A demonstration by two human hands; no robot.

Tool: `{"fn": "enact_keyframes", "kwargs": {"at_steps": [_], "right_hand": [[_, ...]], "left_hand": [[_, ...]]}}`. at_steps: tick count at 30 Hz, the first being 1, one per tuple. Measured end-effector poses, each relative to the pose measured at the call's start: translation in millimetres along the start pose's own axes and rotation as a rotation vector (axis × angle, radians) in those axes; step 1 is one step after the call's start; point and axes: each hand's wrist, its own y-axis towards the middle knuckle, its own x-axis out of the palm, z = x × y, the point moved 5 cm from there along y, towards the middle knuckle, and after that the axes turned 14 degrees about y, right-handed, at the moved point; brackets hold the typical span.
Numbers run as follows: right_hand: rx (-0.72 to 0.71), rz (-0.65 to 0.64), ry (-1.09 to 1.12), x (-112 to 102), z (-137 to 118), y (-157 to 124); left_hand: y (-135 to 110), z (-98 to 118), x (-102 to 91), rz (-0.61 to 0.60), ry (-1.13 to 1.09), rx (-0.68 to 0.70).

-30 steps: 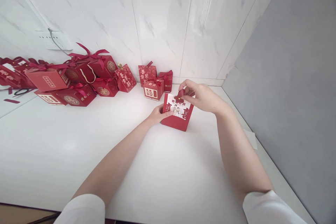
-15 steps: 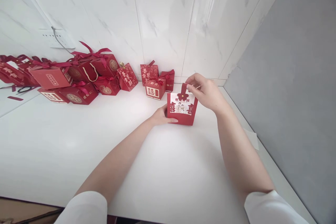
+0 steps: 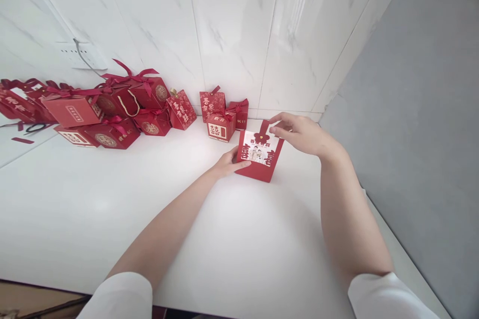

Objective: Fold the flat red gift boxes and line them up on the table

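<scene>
A red gift box (image 3: 255, 171) stands slightly turned on the white table, with a printed picture panel on its front. Its red strap (image 3: 265, 125) rises from the top edge, and a dark red flower piece with a gold centre sits at the strap's base. My left hand (image 3: 229, 163) grips the box's left side, thumb across the front and fingers hidden behind. At the upper right corner, my right hand (image 3: 297, 132) has its fingers bent, with a gap between thumb and forefinger, close beside the strap.
Several red gift boxes (image 3: 112, 132) with ribbons stand piled at the left along the tiled wall (image 3: 232, 35). A smaller group with a double-happiness box (image 3: 220, 128) stands just behind my left hand. Scissors (image 3: 35, 128) lie far left. A grey wall (image 3: 419, 134) bounds the right.
The box has turned and tilted a little, its lower edge shifting left and toward me. My right hand has moved slightly right, and its fingers have come off the strap.
</scene>
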Motion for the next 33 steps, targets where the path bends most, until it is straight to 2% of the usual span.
{"fn": "enact_keyframes", "kwargs": {"at_steps": [3, 7, 11, 13, 16, 18, 23, 27, 33], "right_hand": [[0.102, -0.158, -0.108, 4, 7, -2], [0.213, -0.165, -0.142, 5, 15, -1], [0.286, -0.187, -0.125, 6, 20, -2], [0.324, -0.208, -0.15, 6, 24, -3], [0.396, -0.211, -0.214, 4, 31, -3], [0.438, -0.188, -0.254, 1, 37, -3], [0.465, -0.163, -0.279, -3, 46, -2], [0.45, -0.168, -0.285, -2, 46, -2], [0.44, -0.173, -0.234, -1, 41, -3]], "left_hand": [[1, 1, 2.0, 0.019, -0.073, -0.039], [2, 0, -8.6, 0.091, -0.325, -0.181], [-8, -4, -16.1, -0.038, -0.492, -0.479], [-14, 0, -16.4, -0.117, -0.532, -0.535], [-17, 16, -9.0, -0.265, -0.608, -0.456], [-17, 23, -3.2, -0.31, -0.674, -0.428], [-14, 14, 0.9, -0.239, -0.799, -0.504], [-13, 4, 3.9, -0.245, -0.827, -0.522], [-11, 9, 7.1, -0.149, -0.588, -0.315]]}}
